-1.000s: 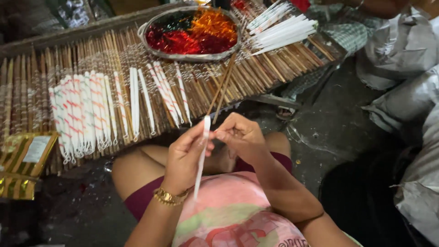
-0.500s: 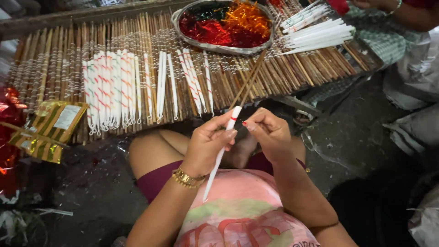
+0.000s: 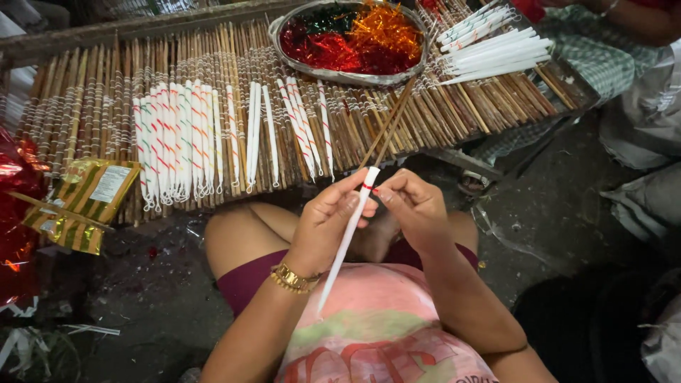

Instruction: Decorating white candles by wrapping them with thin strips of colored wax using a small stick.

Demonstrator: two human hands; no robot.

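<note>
White and long, a thin candle (image 3: 347, 237) slants between two hands over the person's lap. The left hand (image 3: 328, 220) curls around its upper part, fingers closed on it, with a gold bracelet (image 3: 291, 279) at the wrist. The right hand (image 3: 415, 206) pinches a red strip (image 3: 368, 186) near the candle's top, thumb and finger pressed together. Both elbows bend in close to the body.

Just past the hands is the near edge of a bamboo rack (image 3: 425, 117). Striped candles (image 3: 177, 145) lie in a row on it, well to the left. A metal tray (image 3: 312, 69) of shiny red and orange bits sits at the far side, and plain white candles (image 3: 493, 57) lie to its right. Two thin sticks (image 3: 386, 128) poke out over the rack's edge toward the hands. Dark floor (image 3: 539, 220) lies open on the right.
</note>
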